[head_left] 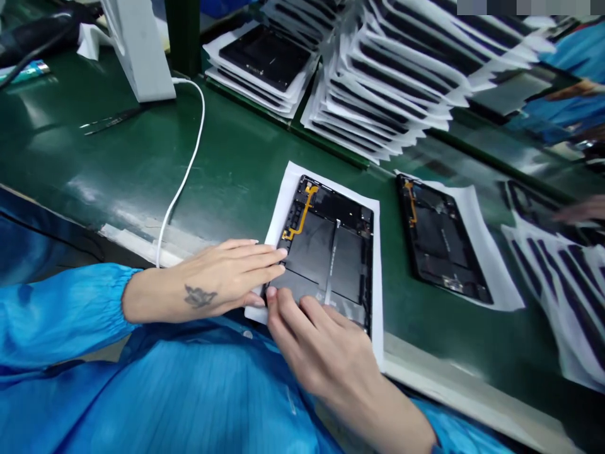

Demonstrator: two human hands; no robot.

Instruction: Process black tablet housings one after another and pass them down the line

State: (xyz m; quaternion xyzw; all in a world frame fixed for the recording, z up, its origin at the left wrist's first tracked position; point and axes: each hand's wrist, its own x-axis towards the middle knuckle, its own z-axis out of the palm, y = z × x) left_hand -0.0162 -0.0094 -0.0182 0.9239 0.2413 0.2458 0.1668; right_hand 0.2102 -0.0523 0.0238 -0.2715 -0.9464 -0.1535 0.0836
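Observation:
An opened black tablet-like device (312,252) lies on a white foam sheet (378,284) near the table's front edge, with an orange ribbon strip (306,214) at its upper left and a pale cable down the middle. My left hand (227,274) rests flat with fingers stretched over the device's left edge. At the lower left corner, my right hand (321,340) has its fingers curled, thumb and fingertips together against the device's edge; anything between them is too small to make out.
Another opened device (444,239) on foam lies to the right. Stacks of foam-separated panels (387,82) stand behind. A white stand (139,57), its white cable (191,154) and tweezers (113,120) are at the left. A person's hand (583,210) shows at far right.

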